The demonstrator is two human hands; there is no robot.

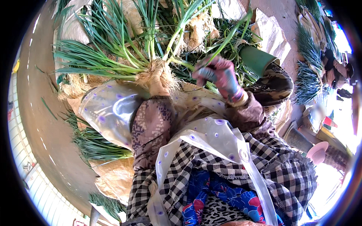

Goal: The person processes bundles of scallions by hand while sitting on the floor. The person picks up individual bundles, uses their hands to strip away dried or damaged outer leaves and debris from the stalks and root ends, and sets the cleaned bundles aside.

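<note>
My left hand [158, 86], partly hidden by pale stringy roots, is closed around the root end of a bunch of green onions [130, 62]. Their long green leaves fan out to the left and away from me. To the right, my right hand [218, 75] wears a pink and grey-blue glove with its fingers curled in. A green onion leaf [230, 35] runs through its fingers, one end rising to the upper right, the other reaching back toward the bunch at a pale stalk.
More green onions [198, 32] with roots lie on the far pile, and another bundle [100, 141] sits at the left. A green cylindrical piece [258, 60] stands beside my right hand. A clear spotted plastic apron [113, 109] covers my lap. At the far right, another person [335, 69] is near stacked onions.
</note>
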